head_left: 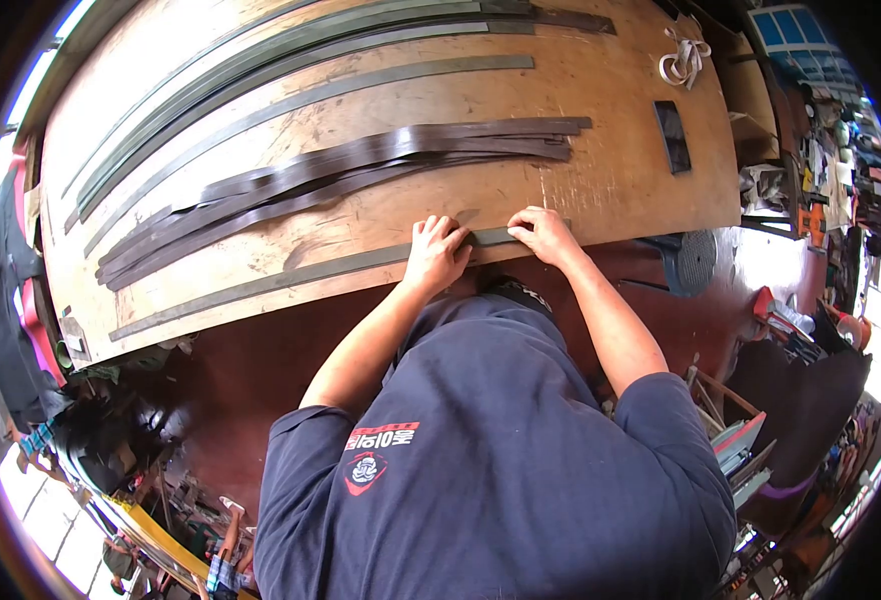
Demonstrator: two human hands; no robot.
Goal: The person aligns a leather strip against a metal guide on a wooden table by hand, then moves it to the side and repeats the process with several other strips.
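A long grey-green strip (291,275) lies along the near edge of a wooden worktable (601,170). My left hand (437,252) presses down on the strip with curled fingers. My right hand (544,233) rests on the same strip a little to the right, fingers flat on its end. Both arms reach forward from my dark blue shirt.
A bundle of dark brown strips (361,165) lies across the middle of the table. More grey-green strips (291,70) lie farther back. A dark rectangular block (673,135) and a white looped band (683,62) sit at the right. Tools and clutter crowd the floor (791,330) around.
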